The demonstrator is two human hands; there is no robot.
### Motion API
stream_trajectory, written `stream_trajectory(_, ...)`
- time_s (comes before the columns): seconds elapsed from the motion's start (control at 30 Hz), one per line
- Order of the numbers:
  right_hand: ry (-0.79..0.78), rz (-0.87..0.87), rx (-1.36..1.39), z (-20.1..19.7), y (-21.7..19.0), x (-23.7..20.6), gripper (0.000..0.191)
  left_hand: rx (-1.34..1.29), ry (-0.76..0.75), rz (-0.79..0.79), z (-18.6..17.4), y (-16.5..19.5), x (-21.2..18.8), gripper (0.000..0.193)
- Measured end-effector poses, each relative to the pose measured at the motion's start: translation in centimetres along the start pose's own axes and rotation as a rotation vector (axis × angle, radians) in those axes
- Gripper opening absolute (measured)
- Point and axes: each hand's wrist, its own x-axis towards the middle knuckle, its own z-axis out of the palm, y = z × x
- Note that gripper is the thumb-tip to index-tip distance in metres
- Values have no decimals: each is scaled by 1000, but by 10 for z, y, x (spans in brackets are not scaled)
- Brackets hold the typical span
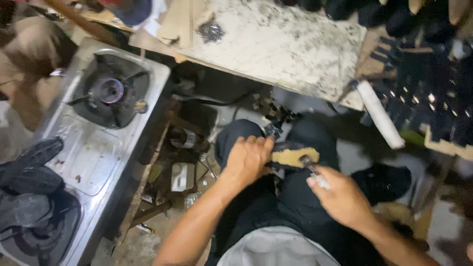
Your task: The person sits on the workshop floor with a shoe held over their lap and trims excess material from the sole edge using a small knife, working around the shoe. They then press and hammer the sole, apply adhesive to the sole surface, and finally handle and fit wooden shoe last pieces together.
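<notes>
While the person sits with dark-trousered knees apart, the left hand (248, 158) clamps a dark shoe piece with a tan insole face (294, 156) over the lap, its fingers curled shut around the near-left end; the right hand (340, 197) closes on a small metal-tipped tool (311, 167), whose tip touches the right edge of the tan face; the piece's long axis runs roughly left to right between the two hands, so the tool comes at it from the lower right while the left hand is nearer its bulk; a blotched white board (286, 44) lies beyond the knees, with a white roller (380, 116) off its right corner and dark shoe parts (423, 64) stacked at the far right; to the left stands a steel two-burner gas stove (93, 148) with black shoes (29, 172) resting on it; open room is only the narrow gap above the lap, since clutter crowds the floor (187, 182) between stove and knee.
</notes>
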Motion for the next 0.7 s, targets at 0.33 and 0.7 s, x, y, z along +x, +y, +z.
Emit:
stream_trajectory(0.33,-38,-611,-558,-34,-165,173,24,15,330,-57,-2,26,-67,68)
stream_trajectory(0.7,116,-521,-602,-23,-229,217,30,-576,313,-424,-2,-21,-134,83)
